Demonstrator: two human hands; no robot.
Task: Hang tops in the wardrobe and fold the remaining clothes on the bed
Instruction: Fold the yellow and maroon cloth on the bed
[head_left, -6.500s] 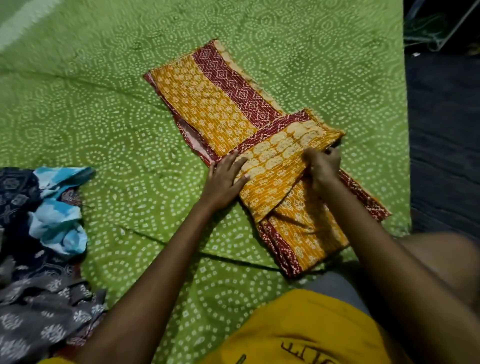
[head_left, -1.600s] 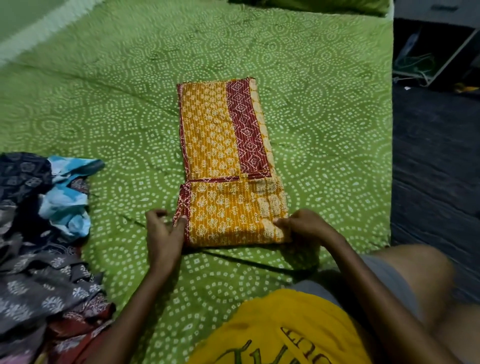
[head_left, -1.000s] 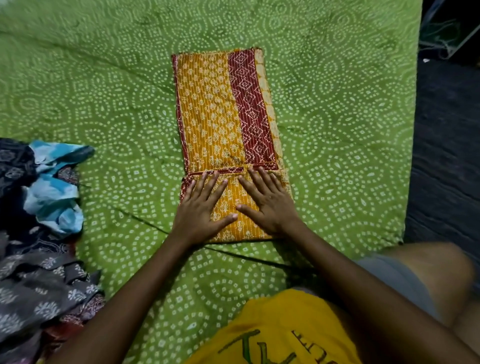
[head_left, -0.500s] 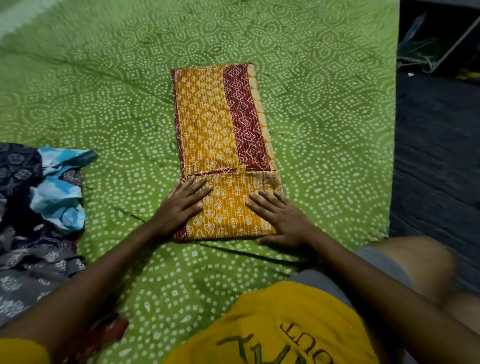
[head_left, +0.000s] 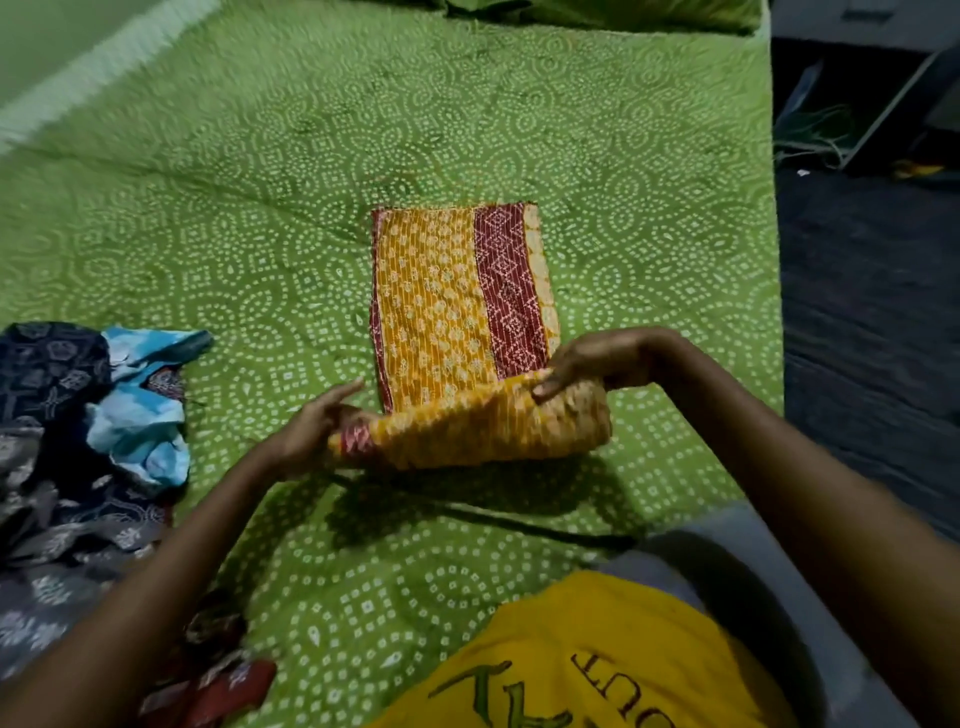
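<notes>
A folded orange garment (head_left: 436, 306) with a maroon patterned stripe lies lengthwise on the green bed sheet (head_left: 649, 249). Its near end is raised off the bed and curls toward the far end. My left hand (head_left: 311, 428) grips the lifted left corner from below. At the lifted right corner, my right hand (head_left: 582, 364) holds the cloth with the thumb on top and the fingers behind the fold.
A pile of unfolded clothes (head_left: 78, 441), dark printed, grey and light blue, sits at the left edge of the bed. The bed's right edge drops to a dark floor (head_left: 872, 338). My yellow shirt and bent knee fill the bottom right.
Half a second ago both palms pressed flat on the garment's near end. Now both hands grip that end and have lifted it off the bed toward the far end.
</notes>
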